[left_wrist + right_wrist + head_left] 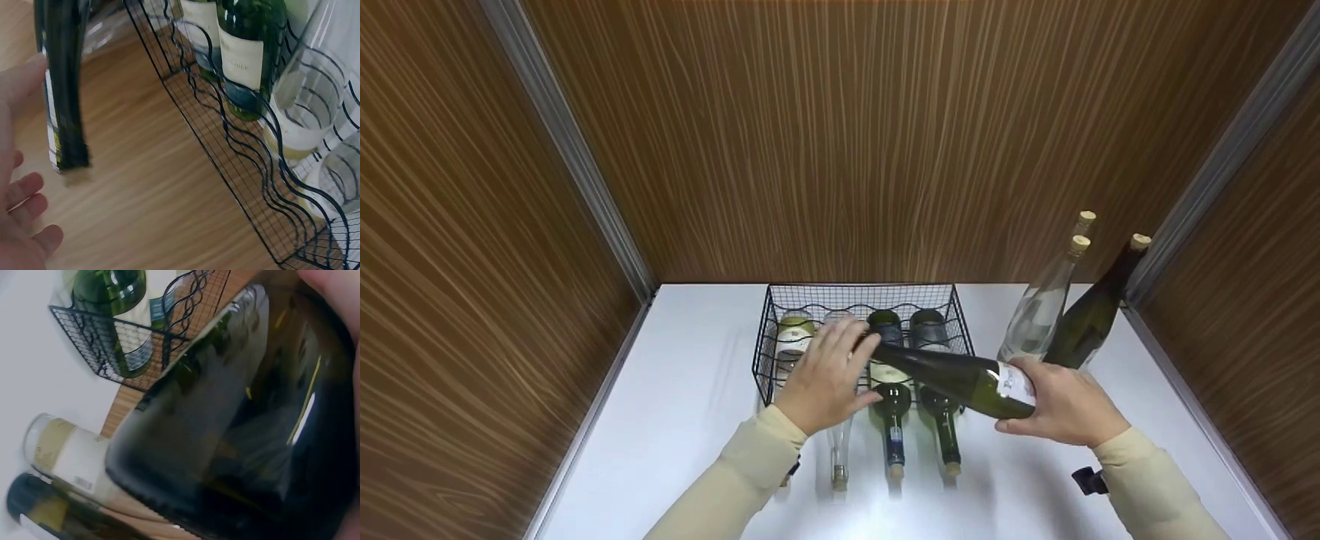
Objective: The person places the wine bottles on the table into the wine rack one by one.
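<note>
- Now, one big green bottle (952, 375) is up in the air. It lies tilted on its side, over the right part of the black wire rack (847, 295). Its neck points left and its fat end points right.
- The right hand (1069, 401) holds it by the fat end. The fingers and thumb go around the glass, next to the white label (1015, 384), and the grip looks firm.
- The left hand (825, 375) is over the rack, near the tip of the neck. Its fingers are spread and there is a wide gap by the thumb. I cannot tell if it touches the neck.
- Four bottles lie in the rack with their necks toward the person. From the left, there is a clear bottle (793, 339), another clear bottle (839, 450), then a green bottle (894, 399) and one more green bottle (948, 439).
- On the right, three bottles stand tall on the white table (697, 360): a front clear bottle (1039, 315), a back clear bottle with a cork (1087, 216), and a dark green bottle (1087, 322).
- I think the step in hand is moving the big bottle across to the rack, with the left hand there to help.
- The next move seems to call for the left hand to take the neck gently, then both hands to turn the bottle and lower it slowly, so glass does not bump glass.
</note>
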The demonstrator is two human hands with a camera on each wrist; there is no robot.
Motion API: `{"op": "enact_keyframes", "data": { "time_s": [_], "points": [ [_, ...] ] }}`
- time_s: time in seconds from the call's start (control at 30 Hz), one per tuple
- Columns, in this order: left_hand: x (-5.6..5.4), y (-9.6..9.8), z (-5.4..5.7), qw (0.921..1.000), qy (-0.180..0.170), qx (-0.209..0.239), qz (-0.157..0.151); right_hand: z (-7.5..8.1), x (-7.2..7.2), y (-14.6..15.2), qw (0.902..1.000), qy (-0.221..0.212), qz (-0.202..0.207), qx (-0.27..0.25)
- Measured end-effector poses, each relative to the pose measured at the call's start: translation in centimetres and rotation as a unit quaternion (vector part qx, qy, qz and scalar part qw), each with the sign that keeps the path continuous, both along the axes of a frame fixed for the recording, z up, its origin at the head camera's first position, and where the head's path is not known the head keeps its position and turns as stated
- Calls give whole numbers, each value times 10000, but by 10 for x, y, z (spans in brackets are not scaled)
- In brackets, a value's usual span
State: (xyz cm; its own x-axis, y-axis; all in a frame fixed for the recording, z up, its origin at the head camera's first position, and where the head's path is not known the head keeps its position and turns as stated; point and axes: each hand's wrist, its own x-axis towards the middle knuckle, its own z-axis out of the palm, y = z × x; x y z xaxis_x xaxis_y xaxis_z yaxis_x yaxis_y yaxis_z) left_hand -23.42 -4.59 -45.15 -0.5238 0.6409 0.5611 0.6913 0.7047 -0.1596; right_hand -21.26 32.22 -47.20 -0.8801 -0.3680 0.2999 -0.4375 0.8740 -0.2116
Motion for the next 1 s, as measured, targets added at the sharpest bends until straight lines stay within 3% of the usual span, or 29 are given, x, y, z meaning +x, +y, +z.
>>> {"op": "enact_keyframes", "data": {
  "time_s": [0.2, 0.5, 1.0],
  "points": [
    [9, 12, -8, 9950, -455, -890, 74, -2, 8, -11, 9986, 198, 389, 286],
    [20, 16, -27, 9771, -1188, -1765, -48, -5, 22, -30, 9928, 345, 972, 603],
    [24, 17, -54, 9640, -1864, -1787, -634, -13, 29, -41, 9904, 150, 1118, 799]
  ]
}}
